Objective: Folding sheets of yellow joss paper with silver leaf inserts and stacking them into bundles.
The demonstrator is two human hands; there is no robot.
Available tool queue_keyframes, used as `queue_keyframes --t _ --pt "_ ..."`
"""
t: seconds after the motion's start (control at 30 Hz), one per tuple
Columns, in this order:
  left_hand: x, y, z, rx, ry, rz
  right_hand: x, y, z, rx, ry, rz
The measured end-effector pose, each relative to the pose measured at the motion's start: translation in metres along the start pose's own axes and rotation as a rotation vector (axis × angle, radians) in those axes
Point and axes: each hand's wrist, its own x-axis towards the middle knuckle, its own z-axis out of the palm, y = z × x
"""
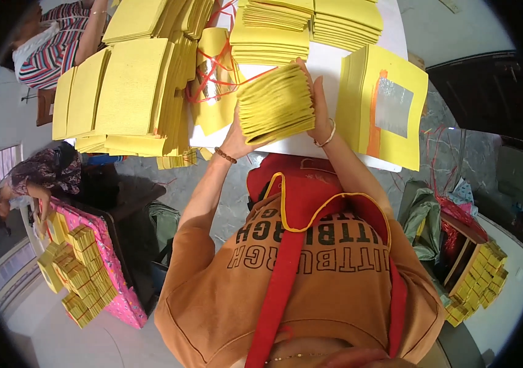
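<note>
A thick stack of yellow joss paper (pixel 277 103) is held up over the near edge of the white table (pixel 329 78), its layered edges facing me. My left hand (pixel 236 138) is closed along its left and lower side, the fingers mostly hidden. Against its right side presses my right hand (pixel 319 111), thumb and fingers pointing away from me. Just left of the stack, red strings (pixel 212 78) lie tangled over a yellow sheet with a silver patch (pixel 211 116). To the right stands another yellow stack (pixel 350 101); its top sheet carries a silver square (pixel 394 107) beside an orange stripe.
Tall yellow stacks (pixel 129 89) crowd the table's left, with more piles (pixel 271 48) at the back. A person in stripes (pixel 59 49) is at far left. Below, another person (pixel 47 175) handles bundles on a pink-covered table (pixel 111 264). Tied bundles (pixel 479 279) fill a box at right.
</note>
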Motion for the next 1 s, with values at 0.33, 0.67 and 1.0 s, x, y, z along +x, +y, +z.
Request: queue_keyframes --t 0.33,0.67,1.0 --pt "0.021 -0.001 -0.007 -0.388 0.136 -0.063 -0.010 -0.012 0.009 -0.036 0.026 0.062" --pt "0.012 0.001 -0.015 -0.920 0.168 -0.162 -0.040 -0.015 -0.001 -0.703 -0.148 -0.163" --pt "0.019 0.095 -0.035 -1.283 0.068 -0.135 -0.041 -0.102 0.051 -0.649 0.124 -0.173"
